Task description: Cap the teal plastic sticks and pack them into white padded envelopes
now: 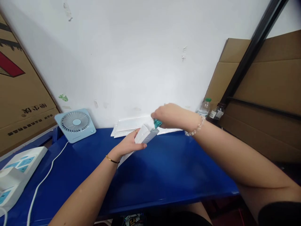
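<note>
My left hand (129, 143) grips a narrow white bag (144, 133), thumb across its front and fingers behind. The bag is tilted, with its upper end toward my right hand (172, 115). Pinched in that hand is a small teal object (157, 123), at the upper end of the bag; my fingers hide most of it and its kind cannot be made out. Some white material shows beside it. Behind both hands, flat white packets (127, 124) lie against the wall.
On the blue table (178, 169), a light blue fan (76, 124) stands back left, its white cable running forward. A white power strip (28, 166) sits at the left edge. A clear bottle (205, 107) and a dark bottle (216, 112) stand back right, near cardboard (270, 81).
</note>
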A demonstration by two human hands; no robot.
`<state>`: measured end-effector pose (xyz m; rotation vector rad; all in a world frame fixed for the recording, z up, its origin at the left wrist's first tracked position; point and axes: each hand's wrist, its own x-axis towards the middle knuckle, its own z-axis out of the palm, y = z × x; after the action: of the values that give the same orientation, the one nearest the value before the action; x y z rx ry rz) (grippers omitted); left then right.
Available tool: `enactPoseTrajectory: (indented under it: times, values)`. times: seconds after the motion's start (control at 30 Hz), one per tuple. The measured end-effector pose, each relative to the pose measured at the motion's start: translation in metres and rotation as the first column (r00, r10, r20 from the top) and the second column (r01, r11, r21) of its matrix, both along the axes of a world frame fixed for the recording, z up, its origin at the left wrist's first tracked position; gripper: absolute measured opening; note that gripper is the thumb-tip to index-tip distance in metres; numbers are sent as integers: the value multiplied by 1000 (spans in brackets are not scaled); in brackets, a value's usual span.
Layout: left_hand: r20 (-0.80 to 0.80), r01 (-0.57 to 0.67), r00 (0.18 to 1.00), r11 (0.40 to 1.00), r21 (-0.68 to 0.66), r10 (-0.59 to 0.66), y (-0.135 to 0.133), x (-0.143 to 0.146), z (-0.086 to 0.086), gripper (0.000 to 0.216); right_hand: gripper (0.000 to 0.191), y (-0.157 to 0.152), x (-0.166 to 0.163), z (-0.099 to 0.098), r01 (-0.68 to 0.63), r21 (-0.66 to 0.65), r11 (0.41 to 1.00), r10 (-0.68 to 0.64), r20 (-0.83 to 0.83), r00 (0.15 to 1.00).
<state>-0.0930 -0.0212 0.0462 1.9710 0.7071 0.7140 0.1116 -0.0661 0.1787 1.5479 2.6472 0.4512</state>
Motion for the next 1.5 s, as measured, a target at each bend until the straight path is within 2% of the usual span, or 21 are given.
enactPoseTrajectory:
  times: [0.07,0.13,0.2,0.27,0.37,0.43,0.53,0.63,0.7,0.77,0.8,0.87,0.9,1.0,1.07,1.13,1.2,1.3,1.37,1.47,1.5]
  values:
    - [164,-8,986,995,-102,25,1,0,-5,66,21,7,-7,18,-96,-25,995,92,-132,987]
    - [317,41,947,970,-240,38,3,-1,-10,68,30,13,-7,33,-207,-58,977,181,-294,938]
    - [444,146,896,924,-353,28,3,-1,-13,68,40,17,-3,40,-286,-76,955,228,-429,874]
    - [540,285,841,867,-409,-21,3,-1,-14,66,51,21,-1,39,-326,-89,941,232,-532,814]
    - [635,449,765,792,-413,-103,1,1,-12,65,58,29,-4,23,-382,-172,908,199,-625,755]
    - [646,480,755,766,-428,-112,3,-1,-12,67,46,37,-9,8,-402,-234,885,168,-645,745]
    - [538,369,841,787,-495,-56,15,-6,-19,61,29,49,-12,-10,-333,-212,919,89,-710,698]
    - [439,277,898,794,-542,-13,29,-9,-31,49,31,57,-2,-22,-257,-206,944,-26,-824,567]
    - [457,309,890,745,-592,-7,35,-8,-38,42,41,62,9,-29,-330,-271,904,-88,-875,477]
    - [476,359,879,665,-655,-6,37,-6,-40,37,54,67,20,-37,-446,-328,833,-125,-896,426]
    - [471,379,882,620,-688,-17,36,-5,-40,34,55,70,24,-42,-472,-326,819,-126,-905,406]
    - [479,407,877,561,-721,-21,33,-4,-38,32,43,79,30,-52,-445,-257,858,-94,-930,356]
    - [499,418,867,555,-719,-7,32,-4,-37,33,36,85,31,-57,-412,-219,885,-79,-941,330]
    - [558,394,824,607,-690,100,32,-6,-35,41,30,110,33,-77,-330,-232,915,-139,-949,283]
    - [574,338,797,648,-683,189,35,-7,-37,49,30,129,31,-95,-229,-304,925,-236,-930,283]
    - [584,285,759,659,-696,288,41,-7,-41,57,28,148,28,-114,-8,-326,945,-309,-902,302]
    - [579,259,725,630,-732,374,48,-6,-48,60,26,162,25,-132,161,-328,931,-365,-865,345]
    - [536,248,721,559,-791,439,56,-5,-58,52,30,169,31,-148,253,-296,921,-378,-836,398]
    - [515,240,731,536,-809,449,61,-4,-64,46,35,163,44,-153,286,-252,925,-359,-827,433]
    - [497,227,755,540,-810,427,64,-3,-70,42,51,143,74,-160,272,-222,936,-343,-743,575]
    - [486,218,769,545,-810,416,65,-2,-70,42,61,134,84,-163,258,-224,940,-342,-614,712]
